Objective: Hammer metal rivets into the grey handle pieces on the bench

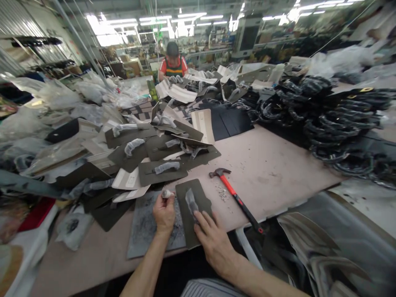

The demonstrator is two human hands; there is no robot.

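My left hand (pixel 164 214) is closed around a short, pale metal cylinder (pixel 166 193), its round end up, above a worn grey slab (pixel 142 231). A dark grey-green flat panel (pixel 182 206) lies partly over the right side of the slab. Wrapped in clear plastic, a handle (pixel 191 199) runs along the middle of that panel. My right hand (pixel 213 239) rests on the panel with its fingers stretched out, the fingertips at the handle's near end. To the right, a claw hammer (pixel 233 194) with a red and black grip lies on the table, touched by neither hand.
Small metal bits (pixel 223 194) are scattered by the hammer. A heap of similar panels (pixel 162 171) with wrapped handles covers the left and back of the table. Plastic-wrapped black parts (pixel 334 123) are piled at right. Another person (pixel 173 64) sits across the table.
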